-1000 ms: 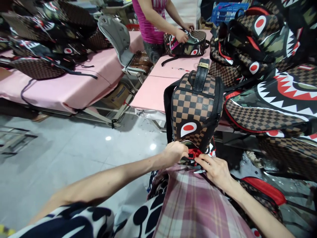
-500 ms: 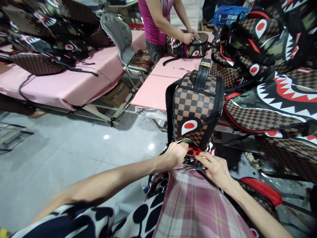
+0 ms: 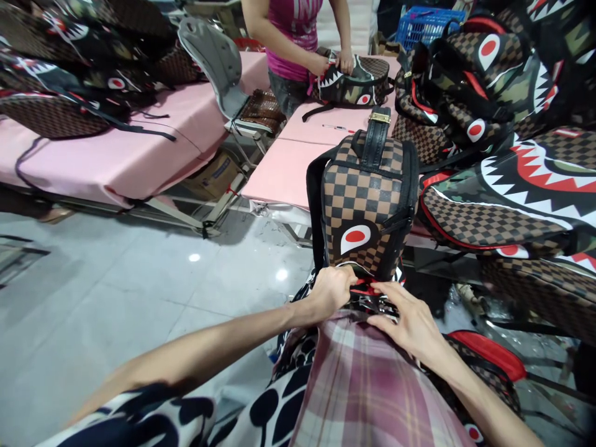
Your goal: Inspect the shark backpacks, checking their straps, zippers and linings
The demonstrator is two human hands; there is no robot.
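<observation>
A brown checkered backpack (image 3: 367,198) with a red-and-white shark eye stands upright on my lap, its black handle pointing away from me. My left hand (image 3: 331,290) is closed in a pinch on the bag's lower edge, at the red trim. My right hand (image 3: 410,323) rests just right of it, fingers curled on the same red trim and the bag's front. A pink plaid cloth (image 3: 367,385) covers my lap under both hands and hides the bag's bottom.
A heap of shark-print backpacks (image 3: 512,167) fills the right side. Pink tables (image 3: 288,171) stand ahead and at the left (image 3: 116,161), with more bags (image 3: 69,74) piled there. A person in a pink top (image 3: 291,37) handles a camouflage bag (image 3: 356,81). A grey chair (image 3: 218,68) stands between the tables.
My hands have shifted slightly closer together on the bag's red trim. The person in pink has turned their bag and moved both hands to its left end.
</observation>
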